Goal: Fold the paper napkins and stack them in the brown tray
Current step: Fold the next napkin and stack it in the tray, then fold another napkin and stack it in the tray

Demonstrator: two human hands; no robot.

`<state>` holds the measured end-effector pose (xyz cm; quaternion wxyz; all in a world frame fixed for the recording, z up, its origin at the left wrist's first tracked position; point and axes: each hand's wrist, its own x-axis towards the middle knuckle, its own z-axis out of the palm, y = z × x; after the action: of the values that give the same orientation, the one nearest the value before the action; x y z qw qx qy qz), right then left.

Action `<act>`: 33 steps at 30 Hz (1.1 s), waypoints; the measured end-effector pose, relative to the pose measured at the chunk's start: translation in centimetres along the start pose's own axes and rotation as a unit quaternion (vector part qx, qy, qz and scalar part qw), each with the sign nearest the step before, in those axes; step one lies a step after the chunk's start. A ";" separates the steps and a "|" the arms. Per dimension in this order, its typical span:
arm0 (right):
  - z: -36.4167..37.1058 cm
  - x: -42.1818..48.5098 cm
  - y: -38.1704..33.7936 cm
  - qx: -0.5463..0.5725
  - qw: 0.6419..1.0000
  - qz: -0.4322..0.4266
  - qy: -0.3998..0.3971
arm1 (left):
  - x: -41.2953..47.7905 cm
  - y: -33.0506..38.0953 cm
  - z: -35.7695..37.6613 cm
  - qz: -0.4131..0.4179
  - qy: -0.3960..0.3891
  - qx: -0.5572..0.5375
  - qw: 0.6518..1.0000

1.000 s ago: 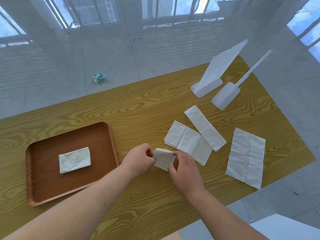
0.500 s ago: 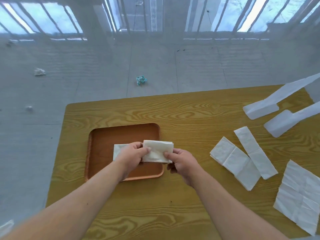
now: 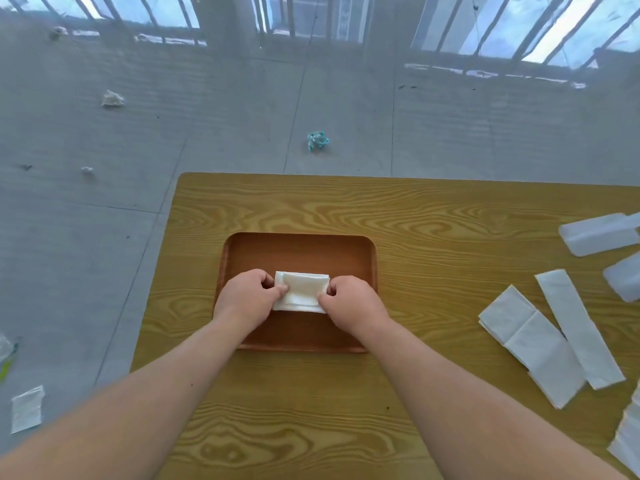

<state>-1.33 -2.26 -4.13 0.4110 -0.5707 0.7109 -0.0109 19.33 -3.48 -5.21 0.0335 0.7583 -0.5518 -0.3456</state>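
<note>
A wood-grain counter point(image 3: 415, 237) carries a brown tray point(image 3: 298, 251), over whose middle a person holds a folded white napkin point(image 3: 300, 292); the left hand point(image 3: 247, 299) and right hand point(image 3: 353, 304) grip its two short ends, fingers clamped on the paper. Further napkins point(image 3: 540, 344), part-folded, lie on the counter well to the right, and a crumpled scrap point(image 3: 318, 141) sits on the floor beyond

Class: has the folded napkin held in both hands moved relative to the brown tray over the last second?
Yes. The folded napkin went from the table right of the brown tray leftward to over its middle.
</note>
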 end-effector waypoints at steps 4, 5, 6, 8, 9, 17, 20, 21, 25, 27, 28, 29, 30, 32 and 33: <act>0.5 0.2 0.0 -0.071 0.997 -0.010 0.026 | 0.0 0.7 0.5 0.007 0.019 0.021 1.000; 0.6 0.1 0.0 -0.087 0.996 -0.013 0.032 | -0.1 0.8 0.6 0.009 0.024 0.024 0.999; 0.7 0.0 -0.1 -0.101 0.994 -0.015 0.038 | -0.3 1.0 0.5 0.010 0.031 0.028 0.999; 0.7 -0.3 0.0 -0.118 0.991 -0.027 0.052 | -0.7 1.4 0.4 0.016 0.043 0.038 0.998; 0.6 -0.6 0.1 -0.122 0.990 -0.039 0.061 | -0.9 1.8 0.3 0.025 0.049 0.046 0.997; -3.8 -7.0 10.5 -0.005 0.959 -0.057 0.277 | -4.1 10.1 2.5 0.235 -0.048 0.125 0.963; -5.9 -10.0 18.3 -0.022 0.953 0.067 0.296 | -5.8 14.3 5.6 0.295 -0.112 0.154 0.936; -6.3 -10.8 20.2 -0.029 0.954 0.111 0.277 | -6.3 15.4 6.5 0.302 -0.125 0.162 0.931; -6.2 -12.2 23.6 -0.060 0.965 0.168 0.193 | -7.5 18.4 10.4 0.298 -0.150 0.186 0.924; -5.3 -12.3 23.0 -0.082 0.974 0.123 0.170 | -7.7 18.8 11.7 0.283 -0.133 0.193 0.930; -4.8 -12.3 22.4 -0.083 0.979 0.094 0.162 | -7.8 18.9 12.3 0.275 -0.119 0.199 0.933; -4.3 -12.2 21.7 -0.081 0.983 0.063 0.153 | -7.8 18.9 12.7 0.267 -0.104 0.207 0.936; -3.8 -12.2 20.9 -0.082 0.986 0.030 0.144 | -7.7 18.8 13.0 0.260 -0.090 0.217 0.937; -3.1 -12.0 19.5 -0.083 0.988 -0.034 0.128 | -7.6 18.5 13.3 0.250 -0.070 0.246 0.934; -2.9 -12.0 19.0 -0.076 0.988 -0.053 0.125 | -7.5 18.4 13.5 0.247 -0.062 0.258 0.932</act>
<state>-18.17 12.92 -4.61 0.2736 -0.6314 0.7238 -0.0501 -4.30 0.30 -3.82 -0.1130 0.5578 -0.7928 -0.2182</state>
